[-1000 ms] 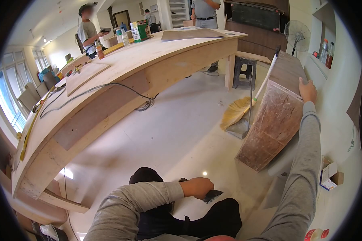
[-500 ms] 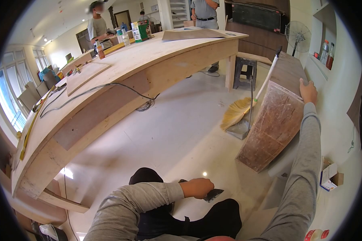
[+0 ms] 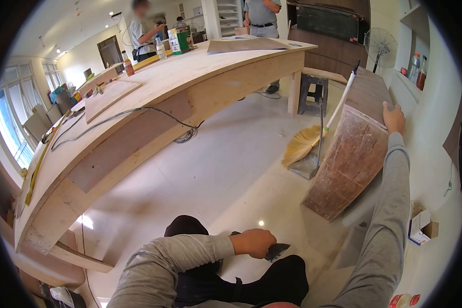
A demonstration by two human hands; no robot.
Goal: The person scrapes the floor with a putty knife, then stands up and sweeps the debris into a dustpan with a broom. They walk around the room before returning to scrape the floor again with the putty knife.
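Note:
My left hand point(image 3: 256, 243), low in the middle of the view, is closed around a putty knife. Its dark, flat blade point(image 3: 277, 251) sticks out to the right above my knee, and the handle end shows behind the fist. My right hand point(image 3: 394, 119) grips the upper right edge of a long brown wooden box point(image 3: 344, 159). That box has a scuffed, pale-smeared end panel facing me and stands on the floor to my right. Some of the right fingers are hidden behind the edge.
A long curved plywood table point(image 3: 190, 84) spans the left, with a cable point(image 3: 138, 109) draped over it. A broom point(image 3: 305, 141) and dustpan point(image 3: 305, 167) stand beside the box. A black stool point(image 3: 313, 95), a fan point(image 3: 380, 46) and a small carton point(image 3: 422, 228) are at right. People stand behind the table.
My left hand and the putty knife have shifted slightly right, and more of the blade shows. My right hand stays on the box. A person behind the table has moved right, forearm raised.

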